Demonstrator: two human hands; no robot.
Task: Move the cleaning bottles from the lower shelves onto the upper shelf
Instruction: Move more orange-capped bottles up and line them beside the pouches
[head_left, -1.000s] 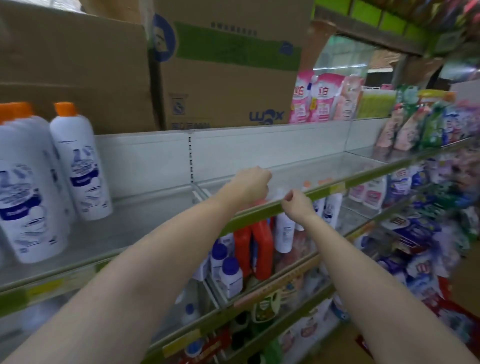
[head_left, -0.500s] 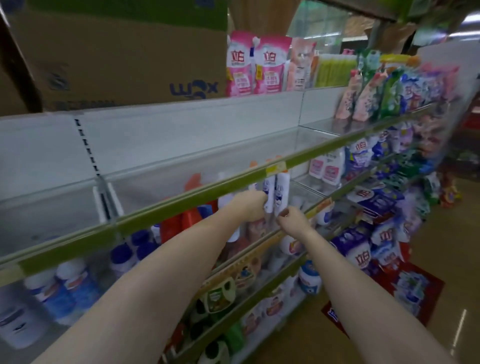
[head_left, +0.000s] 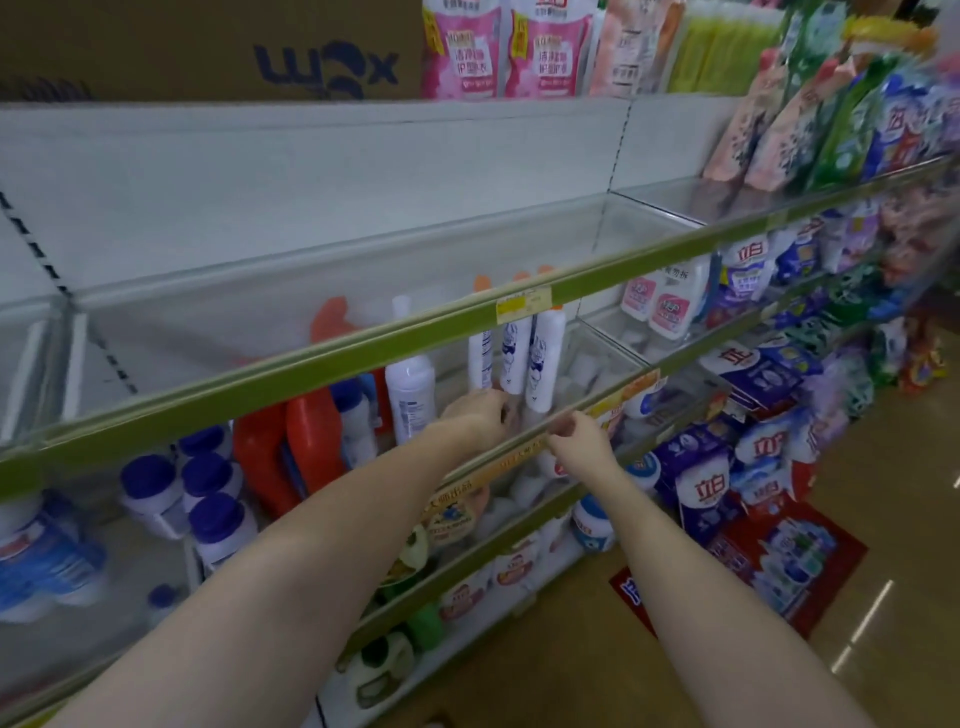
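Three tall white cleaning bottles with orange caps stand on the lower shelf, behind its clear front lip. Another white bottle stands to their left. My left hand reaches over the lip, fingers curled at the base of the tall bottles; a firm grip does not show. Just to the right, my right hand rests its fingertips on the lower shelf's front rail and holds nothing. Above them, the upper shelf with its green rail has no goods in this section.
Red jugs and blue-capped white jars fill the lower shelf to the left. Detergent pouches crowd the shelves to the right. A cardboard box and pink pouches sit on top. A red floor mat lies below.
The view has swung right and downward. Both hands dropped from the upper shelf's green rail to the lower shelf, the left hand now in at the white bottles.
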